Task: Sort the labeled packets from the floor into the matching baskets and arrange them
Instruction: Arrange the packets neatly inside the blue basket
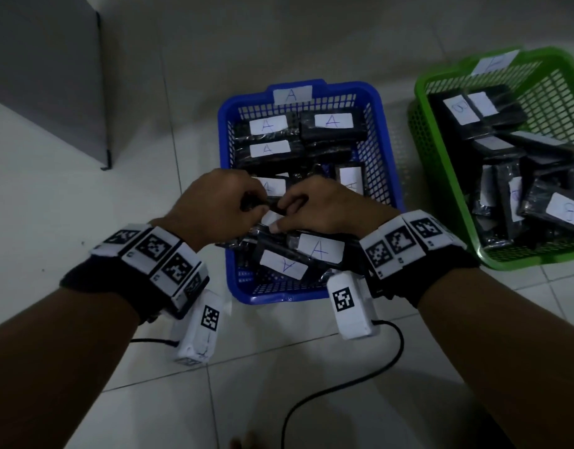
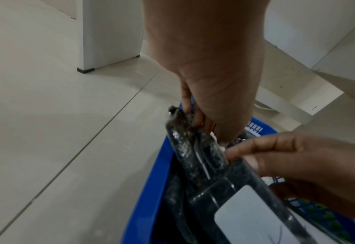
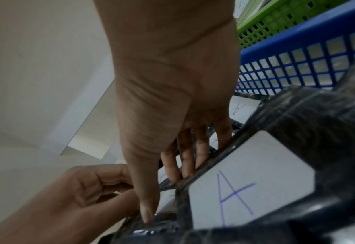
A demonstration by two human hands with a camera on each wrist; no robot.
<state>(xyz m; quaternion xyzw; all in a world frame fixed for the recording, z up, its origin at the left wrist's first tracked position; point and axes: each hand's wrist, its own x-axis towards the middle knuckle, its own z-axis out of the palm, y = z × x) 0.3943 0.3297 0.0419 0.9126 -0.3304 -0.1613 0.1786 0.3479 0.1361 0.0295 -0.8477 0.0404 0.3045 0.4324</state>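
A blue basket (image 1: 384,147) tagged "A" stands on the floor and holds several black packets with white "A" labels (image 1: 268,126). Over its middle, my left hand (image 1: 221,205) and right hand (image 1: 315,205) both grip one black packet (image 1: 256,204) between them. In the left wrist view the left hand's fingers (image 2: 195,115) curl round the packet's end (image 2: 189,148). In the right wrist view the right hand (image 3: 172,132) has its fingers behind the packet and its thumb on the front edge, beside another "A" packet (image 3: 245,181). The held packet's label is mostly hidden.
A green basket (image 1: 441,176) with several "B" packets sits to the right of the blue one. A grey cabinet (image 1: 52,76) stands at the far left. A black cable (image 1: 344,384) loops over the tiled floor near me.
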